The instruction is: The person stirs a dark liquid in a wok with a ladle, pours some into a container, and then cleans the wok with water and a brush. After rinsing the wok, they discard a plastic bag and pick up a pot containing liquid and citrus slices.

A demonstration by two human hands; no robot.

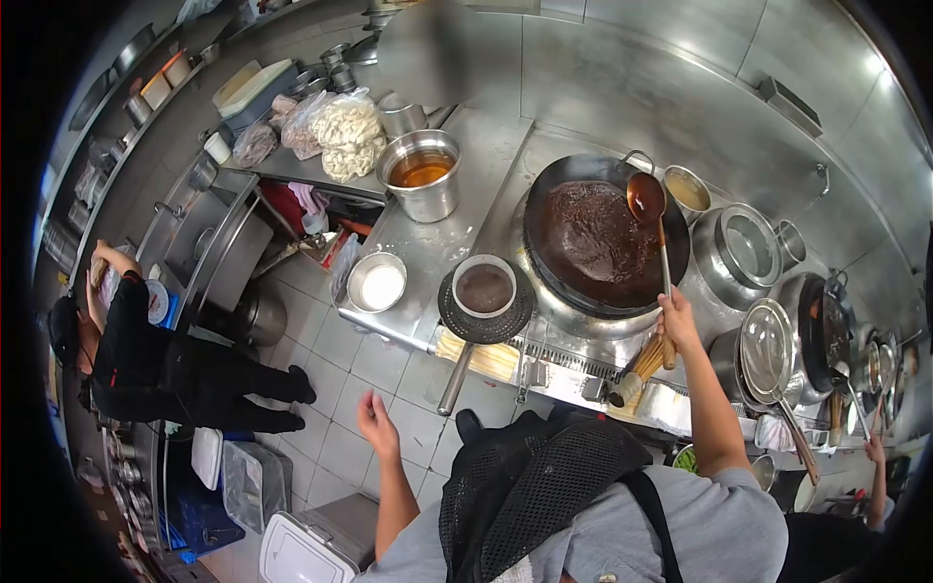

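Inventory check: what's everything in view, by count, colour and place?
Nearest wok: one, black, stove
Nearest ladle: one, silver, over wok
Skimmer: one, dark, left of wok
Bowl: one, pale rim, on skimmer
Pot: one, silver, left counter
Basin: one, silver, left counter
Strainer: one, silver, right of wok
Co-worker: one, black clothes, left
Co-worker's hand: one, bare, far right
Other wares: uncounted, mixed, shelves, counters, stove
Left hand: one, bare, above floor
Right hand: one, bare, gripping ladle

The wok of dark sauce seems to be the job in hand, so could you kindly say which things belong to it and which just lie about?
In the job:
wok and sauce
ladle in the right hand
perhaps the bowl on the strainer

Apparently lying about:
pot of amber liquid
filled bag
white-lidded bin
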